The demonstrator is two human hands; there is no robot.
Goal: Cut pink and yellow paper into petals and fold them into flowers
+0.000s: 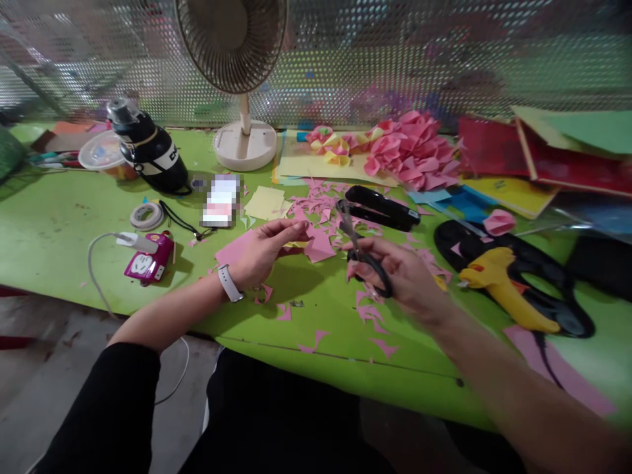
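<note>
Head: scissors point(356, 242) in right hand point(402, 276)

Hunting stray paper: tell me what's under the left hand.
A pink paper square shows beneath the left hand on the table; the rest is covered. The right hand grips scissors.

head cam | faces forward-down | close over table point(59, 217) | backdrop perhaps blurred
</note>
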